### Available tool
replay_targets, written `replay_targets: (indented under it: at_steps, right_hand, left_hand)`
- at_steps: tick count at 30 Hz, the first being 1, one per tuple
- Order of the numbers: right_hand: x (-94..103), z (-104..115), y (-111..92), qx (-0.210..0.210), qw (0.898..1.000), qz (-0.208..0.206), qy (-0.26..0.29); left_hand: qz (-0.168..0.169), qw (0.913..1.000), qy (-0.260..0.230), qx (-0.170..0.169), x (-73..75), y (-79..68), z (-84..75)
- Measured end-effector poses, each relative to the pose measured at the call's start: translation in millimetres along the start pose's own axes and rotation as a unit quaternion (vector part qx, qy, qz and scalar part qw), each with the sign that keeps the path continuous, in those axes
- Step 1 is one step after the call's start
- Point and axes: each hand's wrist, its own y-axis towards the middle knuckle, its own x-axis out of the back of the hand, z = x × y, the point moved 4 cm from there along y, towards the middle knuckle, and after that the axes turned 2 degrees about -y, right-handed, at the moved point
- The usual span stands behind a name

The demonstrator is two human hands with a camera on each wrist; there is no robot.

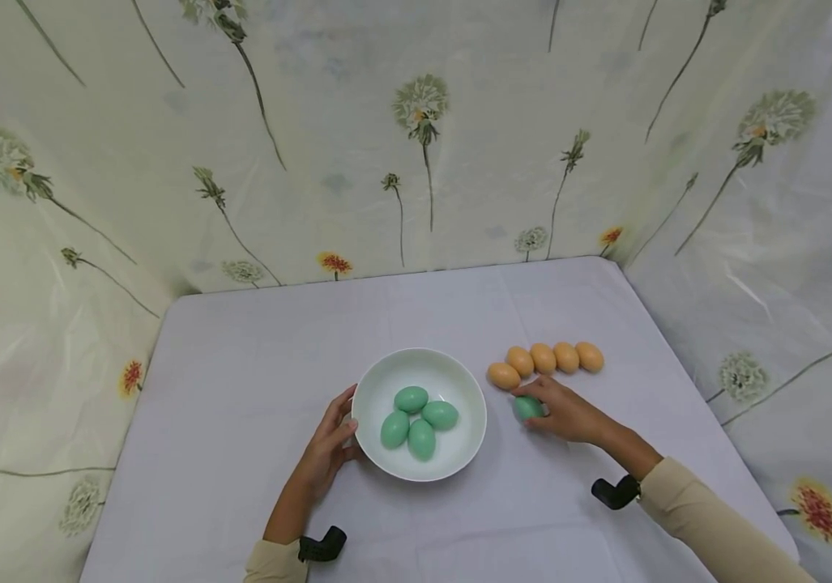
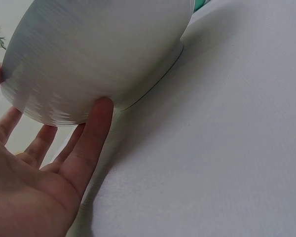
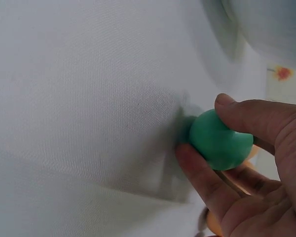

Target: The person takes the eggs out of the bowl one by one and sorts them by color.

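Seemingly straight, left fingers (image 2: 92, 140) touch a bowl (image 2: 103, 54); right fingers (image 3: 205, 175) pinch a green egg (image 3: 218, 144).

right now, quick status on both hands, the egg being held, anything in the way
Left hand against white bowl. Right hand pinching green egg, outside bowl. Orange eggs close by; nothing seen between green egg and bowl.

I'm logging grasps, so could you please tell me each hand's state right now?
Left hand: holding the white bowl at its side.
Right hand: closed, holding a green egg.
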Motion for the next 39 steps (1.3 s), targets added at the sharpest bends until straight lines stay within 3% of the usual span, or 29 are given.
replay_targets:
  at_steps: [29,39]
  right_hand:
    - [2.0,6,-5,0.004,0.999,0.023,-0.031]
    - [41.5,28,-4,0.022,0.998,0.041,-0.03]
  left_hand:
    - [-0.005,1.0,-0.002,0.0,1.8,1.6,0.7]
    - [-0.004,1.0,-0.001,0.002,1.5,1.8,1.6]
